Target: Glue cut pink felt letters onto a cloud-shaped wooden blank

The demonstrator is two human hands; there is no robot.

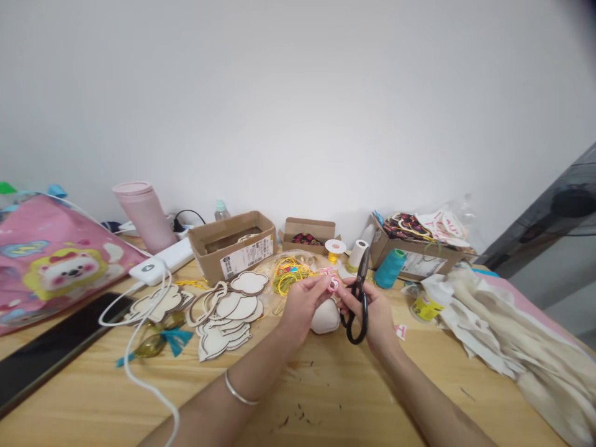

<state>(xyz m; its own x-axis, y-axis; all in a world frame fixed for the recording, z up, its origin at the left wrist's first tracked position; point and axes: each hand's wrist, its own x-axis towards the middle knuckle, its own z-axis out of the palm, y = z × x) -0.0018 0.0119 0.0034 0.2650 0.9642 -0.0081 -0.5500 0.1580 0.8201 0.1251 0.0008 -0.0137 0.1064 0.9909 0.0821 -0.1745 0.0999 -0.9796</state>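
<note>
Between the fingertips of my left hand point(303, 305) is a small pink-and-white letter cutout point(332, 284). My right hand point(376, 313) is closed around black-handled scissors point(357, 304), blades pointing up, and its fingertips reach the cutout's right side. Whether they also pinch it I cannot tell. Just below the hands lies a pale rounded piece point(325, 316). Another pink-and-white letter piece point(400, 331) rests on the table right of my right wrist. Behind my left hand is a tangle of yellow cord point(288, 276).
Stacked pale cloud-shaped cutouts point(226, 326) lie to the left. Cardboard boxes point(246, 257) line the wall. A teal thread spool point(391, 269), a glue bottle point(428, 301) and cream fabric point(503, 329) occupy the right. A white cable point(135, 354) trails at left beside a dark phone-like slab point(56, 347).
</note>
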